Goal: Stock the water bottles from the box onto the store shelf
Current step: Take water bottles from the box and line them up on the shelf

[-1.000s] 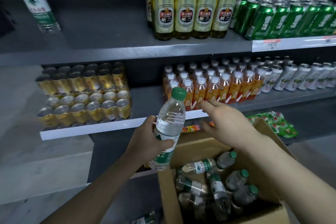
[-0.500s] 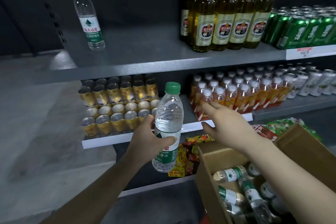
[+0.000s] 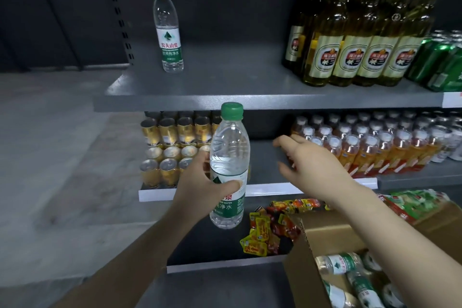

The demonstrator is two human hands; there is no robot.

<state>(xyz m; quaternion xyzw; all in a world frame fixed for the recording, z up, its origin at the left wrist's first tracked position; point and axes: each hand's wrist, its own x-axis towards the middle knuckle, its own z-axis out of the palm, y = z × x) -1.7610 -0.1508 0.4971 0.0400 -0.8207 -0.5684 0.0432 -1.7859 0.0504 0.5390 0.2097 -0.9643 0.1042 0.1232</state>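
top shelf [image 3: 225, 87]: 1 water btl [image 3: 168, 30] upright L, beer btls [image 3: 355, 40] + green cans [image 3: 440, 62] R | mid shelf [image 3: 265, 157]: gold cans [image 3: 170, 142] L, orange drink btls [image 3: 362, 147] R | low shelf [image 3: 215, 240]: snack pkts [image 3: 267, 227]

Left hand [image 3: 200, 190] hides part of bottle [image 3: 229, 170] label and some gold cans [image 3: 170, 150]. Box [image 3: 325, 237] cut by bottom and right edges. Green cans [image 3: 440, 62] clipped at right edge.
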